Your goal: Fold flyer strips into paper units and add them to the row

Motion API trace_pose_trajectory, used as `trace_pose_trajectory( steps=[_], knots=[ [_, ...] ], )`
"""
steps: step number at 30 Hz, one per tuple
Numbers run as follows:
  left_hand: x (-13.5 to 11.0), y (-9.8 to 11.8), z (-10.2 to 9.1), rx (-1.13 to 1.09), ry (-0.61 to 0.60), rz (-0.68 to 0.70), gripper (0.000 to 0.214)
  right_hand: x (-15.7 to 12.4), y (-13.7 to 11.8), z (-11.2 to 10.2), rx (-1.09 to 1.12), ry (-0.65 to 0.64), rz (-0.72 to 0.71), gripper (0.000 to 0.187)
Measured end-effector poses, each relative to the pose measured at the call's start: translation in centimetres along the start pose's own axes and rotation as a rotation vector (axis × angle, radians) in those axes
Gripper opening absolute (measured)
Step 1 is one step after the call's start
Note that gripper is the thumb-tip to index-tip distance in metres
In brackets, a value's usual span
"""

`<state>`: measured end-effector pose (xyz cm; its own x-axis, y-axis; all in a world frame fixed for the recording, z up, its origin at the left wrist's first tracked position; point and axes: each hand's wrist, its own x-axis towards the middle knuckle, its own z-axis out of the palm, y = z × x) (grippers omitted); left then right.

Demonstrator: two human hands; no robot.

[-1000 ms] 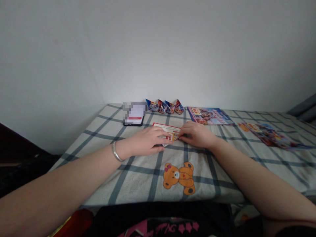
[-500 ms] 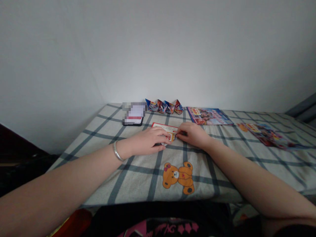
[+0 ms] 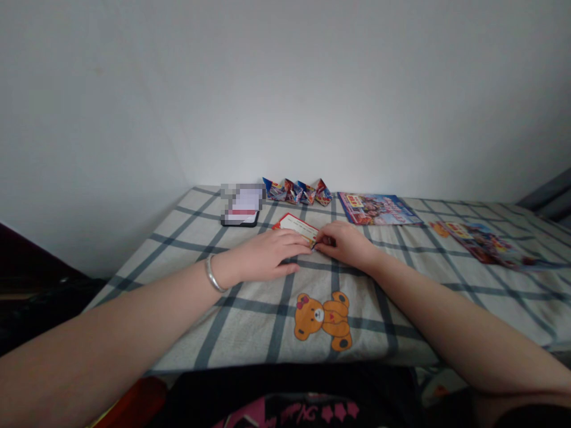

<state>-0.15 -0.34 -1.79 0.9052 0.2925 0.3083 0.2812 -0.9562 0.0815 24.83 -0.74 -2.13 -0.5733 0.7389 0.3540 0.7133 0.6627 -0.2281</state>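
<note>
A small printed paper [image 3: 300, 225] with a red edge and a pale face lies on the checked cloth, partly covered by my hands. Over its near left part rests my left hand [image 3: 267, 254], fingers stretched out and the thumb apart, a silver bangle at the wrist. My right hand [image 3: 345, 244] pinches the paper's right corner between thumb and forefinger, with the other fingers curled. Just beyond the paper stand several folded paper pieces [image 3: 297, 192] in a zigzag row, printed in blue and red.
Left of the folded pieces lies a phone [image 3: 244, 211], its screen partly pixelated. Two colourful leaflets lie to the right, one leaflet [image 3: 379, 210] near the wall [image 3: 312, 89] and another leaflet [image 3: 484, 244] farther right. A bear print [image 3: 323, 321] marks the cloth [image 3: 232, 333] in front.
The paper has turned, and its far edge now slants down to the right. My right hand has shifted slightly left. My left fingers lie flatter over the paper.
</note>
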Motion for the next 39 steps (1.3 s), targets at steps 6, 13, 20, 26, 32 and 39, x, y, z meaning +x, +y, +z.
trace_pose_trajectory(
  steps=[6,13,20,26,32,39],
  knots=[
    [0.2,0.7,0.1,0.067,-0.003,-0.037,0.037,-0.3,0.3,-0.7,-0.007,0.009,-0.117,0.007],
    [0.4,1.2,-0.1,0.155,-0.044,-0.044,0.037,-0.7,0.7,-1.8,-0.051,-0.015,-0.303,0.014],
    [0.4,0.9,0.1,0.175,-0.038,-0.025,0.037,-0.6,-0.3,-2.0,-0.056,-0.060,-0.327,0.016],
    [0.7,1.0,0.1,0.191,-0.051,-0.042,0.036,-0.5,-0.4,-2.5,-0.120,-0.110,-0.323,0.018],
    [0.6,1.0,0.1,0.215,-0.047,-0.029,0.038,-0.7,-0.1,-3.3,-0.130,-0.203,-0.248,0.019],
    [0.5,0.9,0.2,0.190,-0.029,-0.035,0.036,-0.9,0.1,-4.1,-0.137,-0.250,-0.177,0.021]
  ],
)
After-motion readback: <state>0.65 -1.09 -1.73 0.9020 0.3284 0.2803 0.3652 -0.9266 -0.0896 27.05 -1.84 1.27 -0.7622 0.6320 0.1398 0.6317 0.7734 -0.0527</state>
